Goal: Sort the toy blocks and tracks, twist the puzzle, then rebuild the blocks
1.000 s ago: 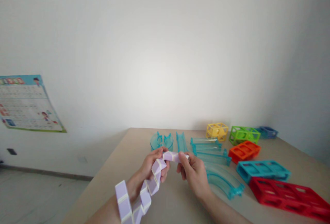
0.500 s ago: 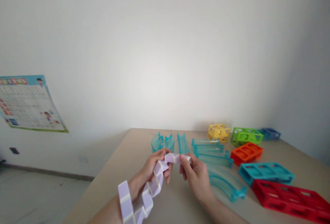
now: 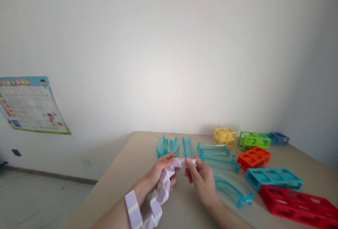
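A lilac and white snake puzzle (image 3: 164,185) of jointed wedge blocks is held between my two hands above the table. My left hand (image 3: 160,171) is closed around it near its upper part, thumb lying on top. At its far right end, my right hand (image 3: 200,177) pinches the last blocks between thumb and fingers. From my left hand the rest of the chain zigzags down towards me, and its end folds back up beside my left forearm. The lowest bend runs out of the bottom of the picture.
On the table (image 3: 116,179), a round clear-blue piece (image 3: 161,146) and several clear-blue track pieces (image 3: 220,164) lie beyond my hands. To the right are yellow (image 3: 224,137), green (image 3: 253,140), orange (image 3: 254,158), teal (image 3: 274,178) and red (image 3: 298,204) open-frame blocks. A wall stands behind.
My left hand has shifted slightly right along the snake puzzle, its thumb now over the upper blocks. The hanging chain has swung a little right and down. My right hand keeps its pinch.
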{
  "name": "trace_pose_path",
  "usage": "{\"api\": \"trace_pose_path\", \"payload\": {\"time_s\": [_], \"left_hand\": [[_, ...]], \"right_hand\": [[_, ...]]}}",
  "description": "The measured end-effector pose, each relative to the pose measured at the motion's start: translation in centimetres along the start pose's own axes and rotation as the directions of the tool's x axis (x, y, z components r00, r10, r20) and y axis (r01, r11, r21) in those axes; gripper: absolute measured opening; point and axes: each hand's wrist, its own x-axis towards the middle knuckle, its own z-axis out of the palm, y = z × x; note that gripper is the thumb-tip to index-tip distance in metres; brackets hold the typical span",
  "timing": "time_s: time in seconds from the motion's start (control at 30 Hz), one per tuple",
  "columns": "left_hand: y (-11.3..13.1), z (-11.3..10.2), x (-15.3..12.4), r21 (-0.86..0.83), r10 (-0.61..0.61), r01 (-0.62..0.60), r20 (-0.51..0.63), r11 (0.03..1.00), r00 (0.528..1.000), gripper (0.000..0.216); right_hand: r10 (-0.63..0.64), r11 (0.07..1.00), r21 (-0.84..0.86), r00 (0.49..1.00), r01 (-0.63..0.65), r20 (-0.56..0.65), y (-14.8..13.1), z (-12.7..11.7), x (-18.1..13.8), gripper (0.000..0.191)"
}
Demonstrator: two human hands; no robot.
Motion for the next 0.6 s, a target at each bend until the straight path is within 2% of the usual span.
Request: {"api": "trace_pose_path", "payload": {"time_s": [0.17, 0.6], "left_hand": [[0.01, 0.17, 0.14, -0.036, 0.050, -0.052, -0.055, 0.998, 0.997, 0.023], [-0.26, -0.09, 0.26, -0.060, 0.090, -0.091, -0.025, 0.994, 0.996, 0.022]], "right_hand": [[-0.004, 1.000, 0.020, 1.000, 0.004, 0.006, -0.14, 0.12, -0.04, 0.041], [0.027, 0.999, 0.024, 1.000, -0.027, -0.013, -0.50, 0.19, -0.03, 0.048]]}}
